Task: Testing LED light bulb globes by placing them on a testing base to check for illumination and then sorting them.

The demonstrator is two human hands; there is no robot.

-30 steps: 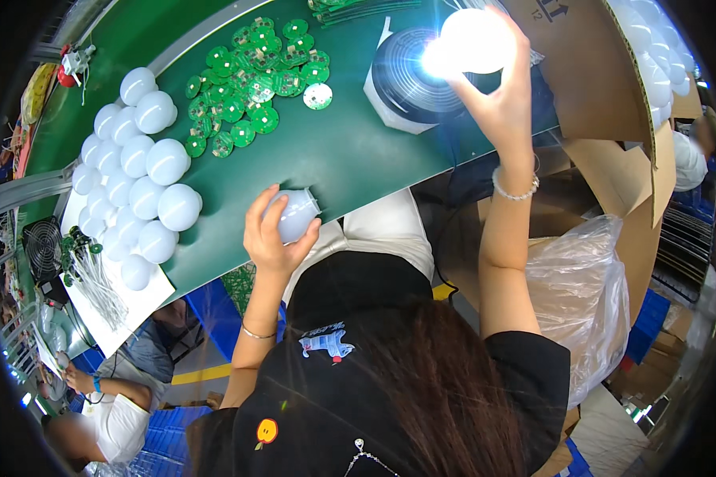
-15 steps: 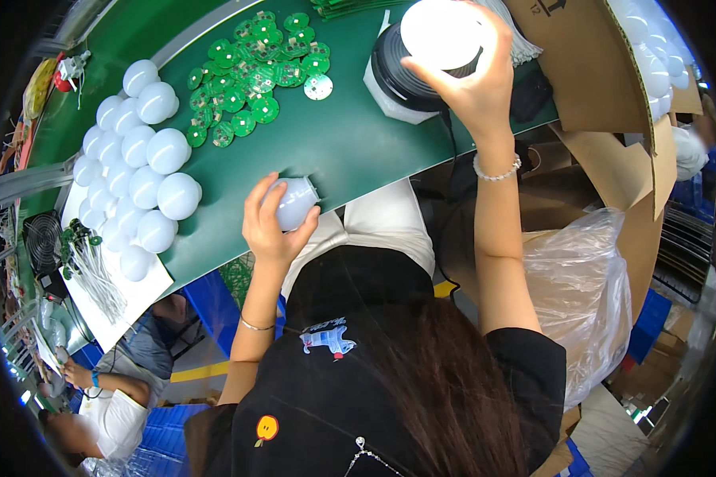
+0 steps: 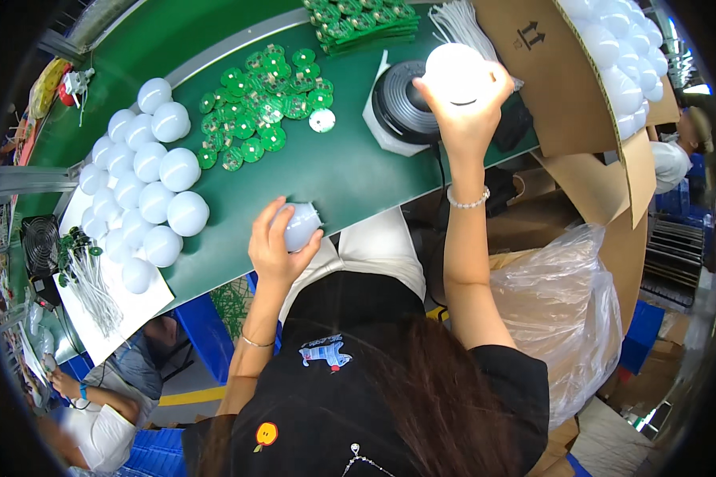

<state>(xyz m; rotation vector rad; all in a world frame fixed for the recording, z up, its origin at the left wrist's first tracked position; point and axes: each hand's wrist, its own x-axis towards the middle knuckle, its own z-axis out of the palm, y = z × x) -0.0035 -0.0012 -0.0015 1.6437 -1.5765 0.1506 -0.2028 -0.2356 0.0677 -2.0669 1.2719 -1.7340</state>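
My left hand (image 3: 274,246) is closed around a white frosted light bulb (image 3: 301,228) at the table's near edge, its collar end pointing right. Raised at the upper right, my right hand (image 3: 465,119) grips a brightly glowing light bulb (image 3: 456,71) between thumb and fingers. Just left of that bulb stands a black round ribbed device (image 3: 402,99) on a white base, with a dark cable running from it. Whether the glowing bulb touches the device I cannot tell.
Several white bulbs (image 3: 155,203) cluster on the left. Green round circuit boards (image 3: 254,103) lie mid-table, with stacked green boards (image 3: 366,28) behind. White wires (image 3: 461,24) lie beside a cardboard box (image 3: 549,95) of bulbs. Plastic film (image 3: 561,310) hangs at right; another person (image 3: 107,421) sits lower left.
The glowing bulb and my right hand have moved slightly right of the black device, uncovering more of its top. My left hand keeps its bulb. The whole view has shifted a little.
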